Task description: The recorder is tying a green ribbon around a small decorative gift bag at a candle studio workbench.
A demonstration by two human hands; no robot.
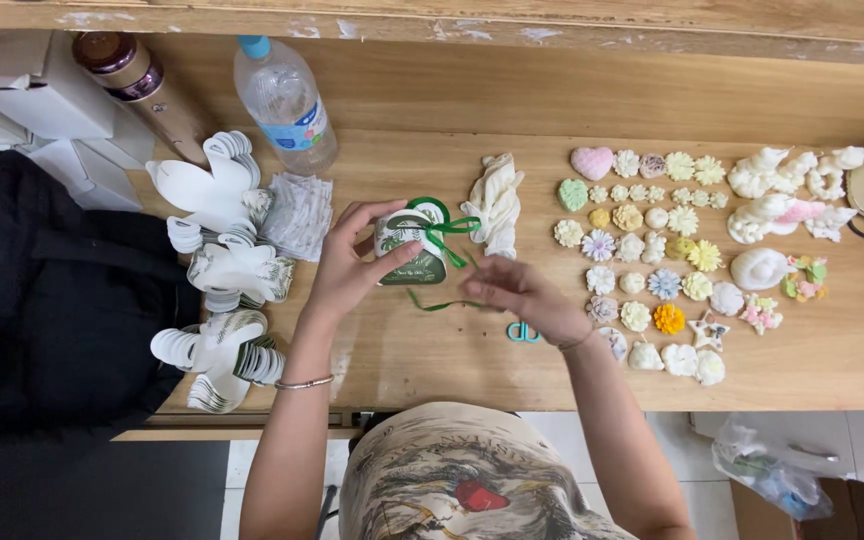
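The small gift box (410, 250) is gripped at mid-table by the left hand (347, 268); the green ribbon (442, 300) is pinched by the right hand (522, 295). If the ribbon is tugged hard, the bow may be undone, or the box dragged toward the white cloth (497, 200).

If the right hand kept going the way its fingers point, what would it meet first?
The right hand points left along the green ribbon, so it would probably meet the small green-and-white favor box held by the left hand first; depth is uncertain.
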